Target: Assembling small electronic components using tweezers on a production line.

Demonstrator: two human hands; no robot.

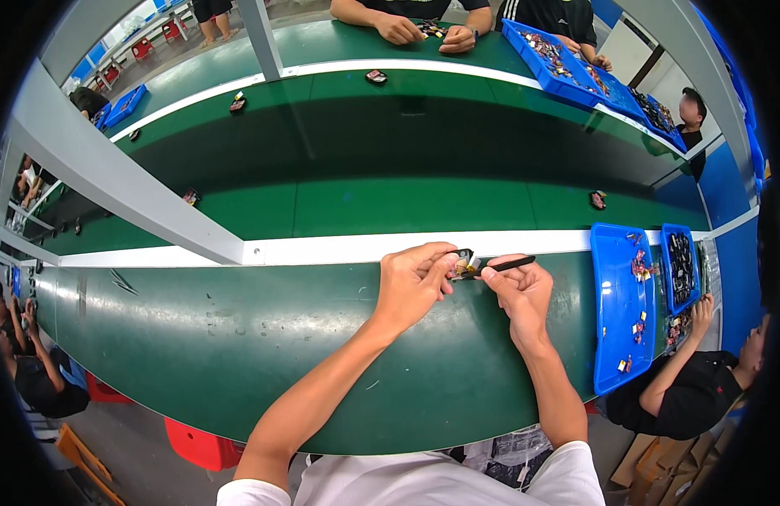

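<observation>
Over the green worktable [263,337], near its far white edge, my left hand [414,280] is closed on a small black-cased electronic part [464,255] with bits of yellow and red on it. My fingers cover much of this part. From the right, my right hand [525,295] grips a slim black stick-shaped tool [515,263]. The tool's inner end reaches the electronic part, beside my left fingertips. Whether that tip is pointed or forked is too small to tell.
Right of my hands lies a blue tray [605,312] with small wired parts; beyond it, a blue bin [679,270] of black pieces. A co-worker's hand [702,314] is beside it. Ahead runs a green conveyor belt [424,201] with scattered parts. A grey post [129,177] slants at left.
</observation>
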